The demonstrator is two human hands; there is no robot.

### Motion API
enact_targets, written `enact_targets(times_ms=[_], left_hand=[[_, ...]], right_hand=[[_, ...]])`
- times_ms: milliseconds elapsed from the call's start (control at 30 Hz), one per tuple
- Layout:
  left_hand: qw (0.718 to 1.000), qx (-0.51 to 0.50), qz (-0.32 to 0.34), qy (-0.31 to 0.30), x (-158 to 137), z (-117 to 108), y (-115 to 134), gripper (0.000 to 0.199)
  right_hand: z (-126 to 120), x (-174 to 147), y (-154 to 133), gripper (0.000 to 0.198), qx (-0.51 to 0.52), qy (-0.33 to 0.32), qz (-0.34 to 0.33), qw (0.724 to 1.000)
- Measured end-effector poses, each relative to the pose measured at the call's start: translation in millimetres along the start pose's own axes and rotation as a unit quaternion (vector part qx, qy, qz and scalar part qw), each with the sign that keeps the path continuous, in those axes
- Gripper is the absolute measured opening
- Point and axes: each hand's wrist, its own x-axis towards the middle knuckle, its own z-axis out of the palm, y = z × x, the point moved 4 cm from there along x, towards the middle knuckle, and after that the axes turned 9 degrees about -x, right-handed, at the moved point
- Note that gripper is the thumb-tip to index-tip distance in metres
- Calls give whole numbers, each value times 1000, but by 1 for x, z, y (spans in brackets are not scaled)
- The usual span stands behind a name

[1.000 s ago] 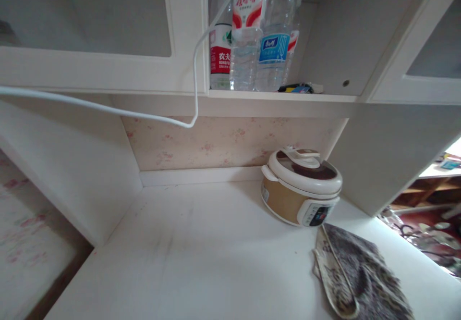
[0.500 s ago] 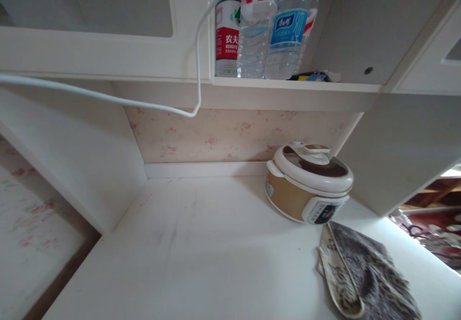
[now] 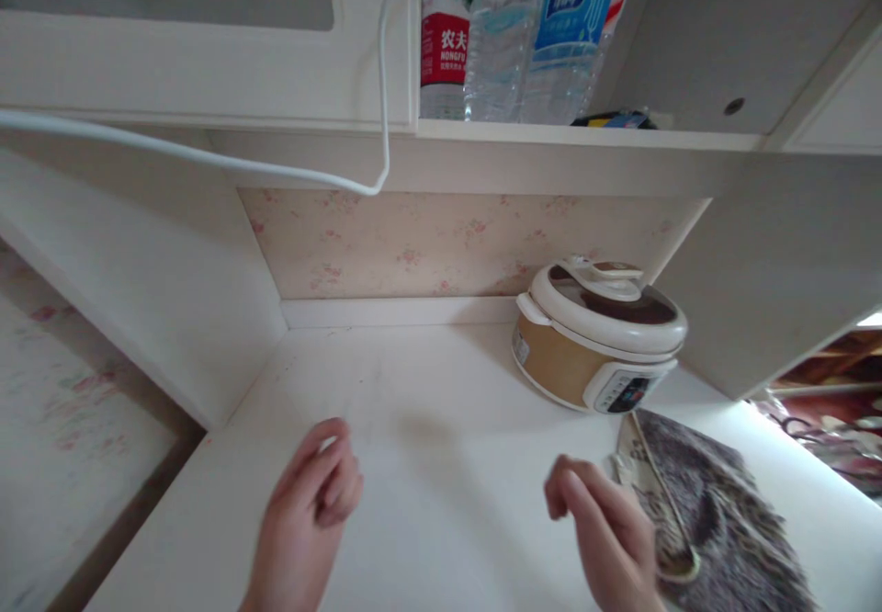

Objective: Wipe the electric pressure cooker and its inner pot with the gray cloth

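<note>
My left hand (image 3: 309,506) is above the white countertop (image 3: 441,493), left of the middle. Its fingers are curled in and I see nothing in them. Opposite it, my right hand (image 3: 606,525) is also closed, its fingers bent inward with nothing showing between them. Closest to the right hand is a grey-brown patterned cloth (image 3: 723,502), lying rumpled with its lighter edge folded over; the hand covers part of that edge. Behind the cloth stands a white and tan electric cooker (image 3: 571,364) with its lid closed and its control panel facing front right.
Overhead, an open shelf (image 3: 585,134) holds several plastic bottles (image 3: 506,51) and a small dark packet (image 3: 613,120). A white cable (image 3: 276,169) hangs in front of the cabinet (image 3: 207,79). Side panels (image 3: 124,263) bound the counter left and right.
Both my hands have come into view from below, over the counter. The view has tilted slightly downward, so the shelf and bottles sit higher. Cooker and cloth have not moved.
</note>
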Motion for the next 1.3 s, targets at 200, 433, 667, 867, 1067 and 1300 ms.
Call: enact_targets(times_ms=[200,433,667,867,1067,1300], left_hand=[[987,73,-117,-78,63,18,-91,35],[970,163,-124,-131,92,20,-142,55],[964,149,-160,-154,92,11,-147,57],[962,172,-150,-148,91,14,-151,59],[961,181,-155,-143,89,16,-148,60],[960,189,-147,-146,88,17,-147,59]], right_hand=[[107,20,59,51,56,-138,112,983],[180,-1,57,51,-54,-207,-8,977],[179,1,64,50,-74,-217,-6,973],[184,-6,52,42,-210,-219,-106,947],[183,-8,52,40,-256,-205,-126,936],[182,-9,52,38,-275,-213,-126,929]])
